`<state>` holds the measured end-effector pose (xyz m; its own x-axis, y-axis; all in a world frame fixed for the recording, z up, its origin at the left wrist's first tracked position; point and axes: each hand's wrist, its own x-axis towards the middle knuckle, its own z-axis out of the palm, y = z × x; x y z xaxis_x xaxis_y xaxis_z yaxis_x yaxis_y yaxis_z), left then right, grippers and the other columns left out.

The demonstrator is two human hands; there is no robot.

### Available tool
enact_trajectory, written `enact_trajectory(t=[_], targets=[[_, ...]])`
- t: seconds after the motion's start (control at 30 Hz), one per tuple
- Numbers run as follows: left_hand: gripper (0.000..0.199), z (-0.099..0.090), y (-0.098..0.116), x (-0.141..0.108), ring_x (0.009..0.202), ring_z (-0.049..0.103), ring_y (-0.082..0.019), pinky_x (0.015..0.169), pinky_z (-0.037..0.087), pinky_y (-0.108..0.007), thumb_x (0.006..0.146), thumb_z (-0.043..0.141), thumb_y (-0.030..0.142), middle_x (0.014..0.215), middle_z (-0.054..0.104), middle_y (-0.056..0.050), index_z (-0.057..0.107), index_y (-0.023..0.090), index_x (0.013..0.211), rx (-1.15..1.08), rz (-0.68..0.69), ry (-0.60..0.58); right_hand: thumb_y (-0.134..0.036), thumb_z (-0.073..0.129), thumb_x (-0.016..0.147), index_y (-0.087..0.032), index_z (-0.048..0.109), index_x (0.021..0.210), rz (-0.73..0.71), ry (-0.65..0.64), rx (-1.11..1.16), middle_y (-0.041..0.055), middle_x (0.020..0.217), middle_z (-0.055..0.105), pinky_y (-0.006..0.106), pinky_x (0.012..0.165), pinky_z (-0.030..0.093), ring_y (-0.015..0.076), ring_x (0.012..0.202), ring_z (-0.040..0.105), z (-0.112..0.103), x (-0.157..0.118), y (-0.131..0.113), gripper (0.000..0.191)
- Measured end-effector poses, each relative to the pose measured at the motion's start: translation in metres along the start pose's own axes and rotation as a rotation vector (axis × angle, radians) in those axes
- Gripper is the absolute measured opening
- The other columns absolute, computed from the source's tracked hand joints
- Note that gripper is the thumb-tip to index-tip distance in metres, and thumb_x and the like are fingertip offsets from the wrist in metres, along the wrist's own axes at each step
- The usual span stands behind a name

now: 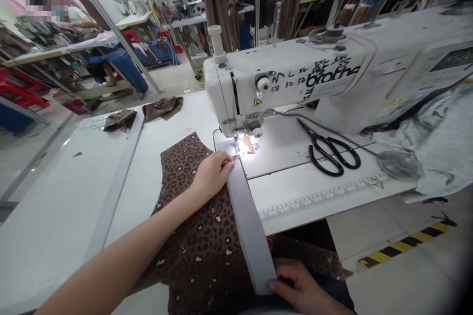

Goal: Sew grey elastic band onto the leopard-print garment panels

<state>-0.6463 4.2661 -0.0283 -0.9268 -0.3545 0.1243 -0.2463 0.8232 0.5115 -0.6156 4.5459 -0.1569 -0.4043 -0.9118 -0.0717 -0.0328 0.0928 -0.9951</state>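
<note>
A brown leopard-print fabric piece point(207, 226) lies on the white sewing table, its near end hanging toward me. Along its right edge runs a long grey strip point(246, 216). My left hand point(212, 174) is closed with thumb and fingers pinching the strip's far end, just in front of the lit needle area point(242, 145) of the white sewing machine point(295, 69). Near the table's front edge, my right hand point(301, 285) pinches the strip's near end between thumb and fingers. The strip is stretched straight between both hands.
Black-handled scissors point(328, 150) lie right of the needle, beyond a ruler scale point(321, 197) on the table. Pale cloth point(447, 142) is heaped at the right. Brown fabric scraps point(162, 107) sit at the back left. Other people work at machines behind.
</note>
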Motion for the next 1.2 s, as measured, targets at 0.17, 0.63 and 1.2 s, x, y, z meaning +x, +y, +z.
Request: enact_trajectory(t=[0.17,0.63,1.2], targets=[[0.013,-0.002,-0.002,0.013,0.071,0.055,-0.016,0.064,0.040,-0.027,0.080,0.050,0.026,0.077,0.062,-0.001,0.059,0.019,0.075,0.012,-0.059,0.003,-0.038,0.053,0.084,-0.014,0.055,0.058,0.039,0.031,-0.029,0.0006,0.063,0.054,0.021,0.059,0.038,0.0118,0.062,0.049,0.000,0.008,0.001,0.035],[0.009,0.004,-0.007,0.014,0.075,0.054,-0.016,0.069,0.044,-0.029,0.081,0.052,0.024,0.089,0.058,-0.003,0.059,0.019,0.082,0.095,0.035,0.083,-0.030,0.056,0.082,-0.015,0.060,0.065,0.063,0.043,-0.048,0.0028,0.071,0.061,0.023,0.064,0.042,0.0146,0.069,0.055,-0.002,0.021,-0.006,0.024],[0.045,0.006,-0.004,-0.012,0.124,0.037,-0.026,0.106,0.033,-0.042,0.090,0.038,0.037,0.129,0.047,-0.012,0.044,0.012,0.127,0.310,0.281,-0.096,-0.022,0.057,0.081,-0.019,0.069,0.077,0.083,0.044,-0.147,0.0016,0.077,0.068,0.026,0.074,0.045,0.0176,0.075,0.061,-0.008,0.033,-0.015,0.014]])
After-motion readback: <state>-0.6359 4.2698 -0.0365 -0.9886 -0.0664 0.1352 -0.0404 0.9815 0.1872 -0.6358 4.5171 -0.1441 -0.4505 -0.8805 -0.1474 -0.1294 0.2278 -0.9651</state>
